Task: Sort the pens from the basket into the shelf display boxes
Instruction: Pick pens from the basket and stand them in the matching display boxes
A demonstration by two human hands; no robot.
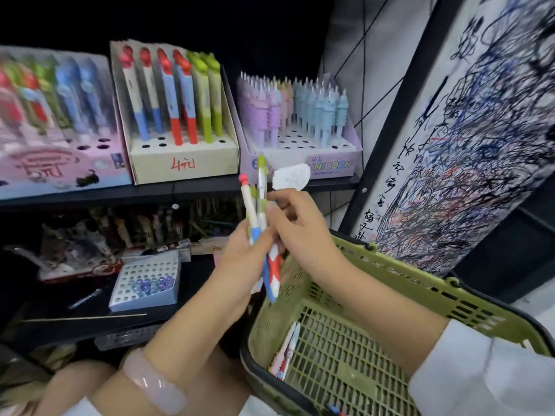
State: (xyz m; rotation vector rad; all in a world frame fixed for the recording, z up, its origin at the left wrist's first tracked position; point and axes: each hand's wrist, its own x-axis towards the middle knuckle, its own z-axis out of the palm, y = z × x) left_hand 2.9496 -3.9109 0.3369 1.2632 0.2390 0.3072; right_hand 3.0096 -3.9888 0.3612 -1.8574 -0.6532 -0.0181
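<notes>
My left hand (244,259) grips a bunch of pens (271,267) upright in front of the shelf, among them a red-capped pen (248,202). My right hand (295,222) pinches a green-topped clear pen (262,178) in that bunch. Just right of the hands hangs the green basket (420,289), with a few pens (285,352) lying at its bottom left. On the upper shelf stand a beige display box (183,163) holding red, blue and green pens, a purple unicorn box (330,166) with pastel pens, and a blurred pink box (60,169) at the left.
The lower shelf holds a white perforated tray (147,280) with bluish beads, a loose pen (85,298) and dim stationery behind. A scribbled test-paper panel (468,139) rises at the right. A white tag (291,175) hangs on the unicorn box front.
</notes>
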